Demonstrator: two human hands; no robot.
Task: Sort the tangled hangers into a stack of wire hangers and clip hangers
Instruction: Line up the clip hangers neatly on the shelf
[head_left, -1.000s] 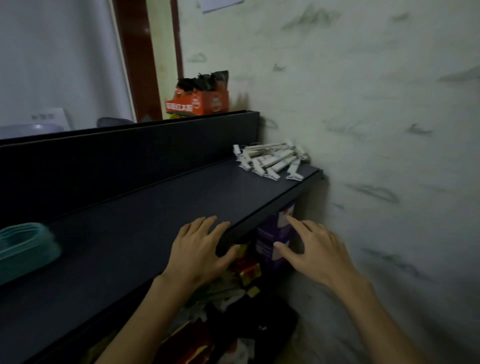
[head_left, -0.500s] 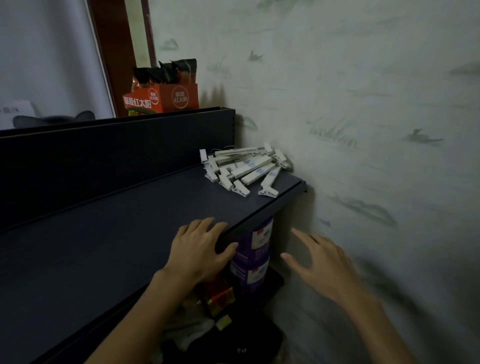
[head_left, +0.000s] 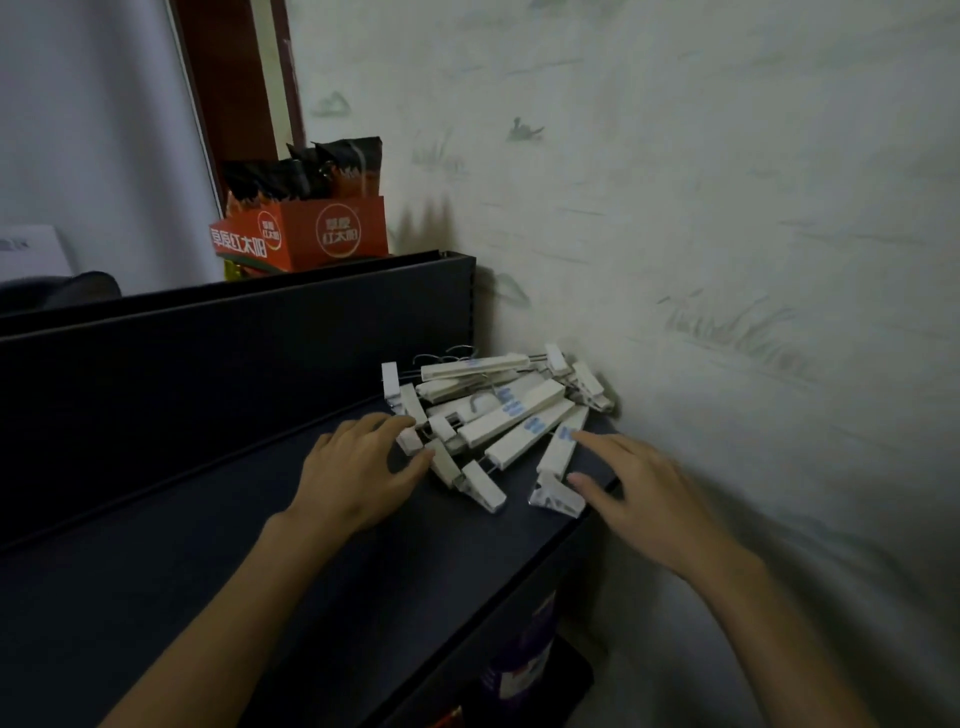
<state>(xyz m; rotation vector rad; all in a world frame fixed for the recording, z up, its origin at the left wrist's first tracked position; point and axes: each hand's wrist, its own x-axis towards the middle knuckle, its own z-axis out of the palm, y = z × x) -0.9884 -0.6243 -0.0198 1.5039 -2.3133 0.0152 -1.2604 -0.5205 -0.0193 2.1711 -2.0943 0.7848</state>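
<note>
Where dark shelf (head_left: 218, 545) meets papered wall (head_left: 727, 260), both relaxed hands seemingly touch clip hangers (head_left: 498, 410).

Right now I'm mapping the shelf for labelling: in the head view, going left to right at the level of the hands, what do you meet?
Bare dark shelf → left hand → pile of white clip hangers → right hand → patterned wall.
</note>
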